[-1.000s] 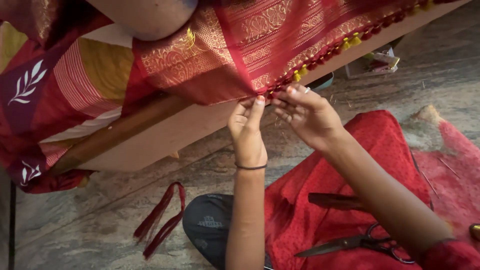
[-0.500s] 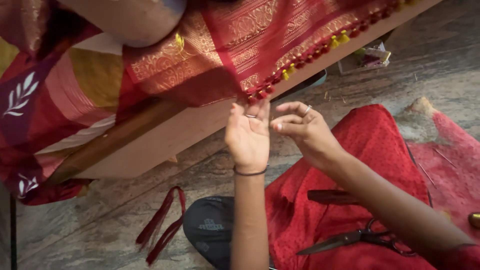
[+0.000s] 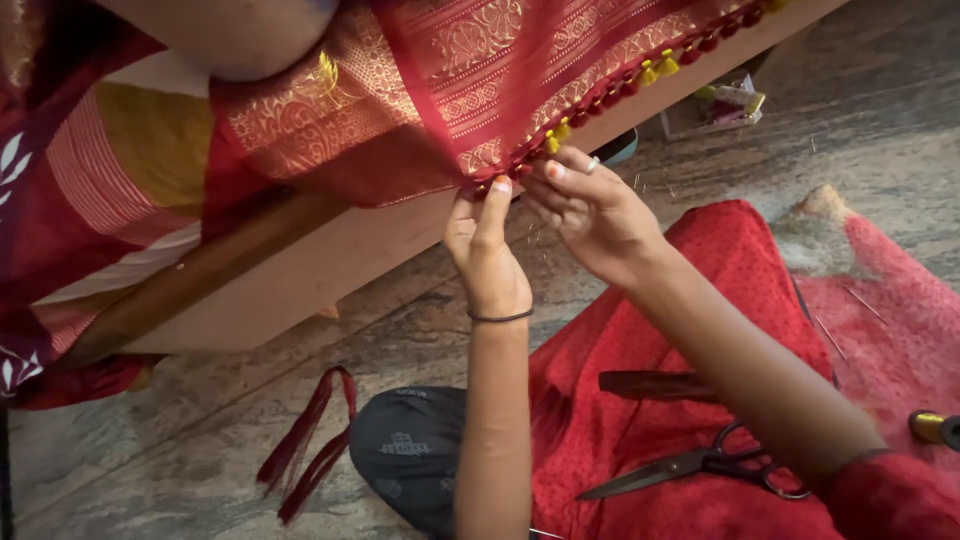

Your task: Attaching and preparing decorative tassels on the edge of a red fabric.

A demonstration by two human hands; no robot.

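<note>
2 hands (image 3: 540, 225) pinching tasselled sari edge (image 3: 560, 125), fingertips partly hidden

Lighting: soft, even daylight, moderately bright, source not shown. Shadows: dim band under the pale wooden board edge (image 3: 330, 270); faint shade below the forearms on the red cloth (image 3: 650, 330). Glare: mild sheen on the grey stone floor (image 3: 880, 110). Focus: centre fairly sharp; the pale rounded shape at top (image 3: 230, 35) soft. Slight motion blur at both hands.
</note>
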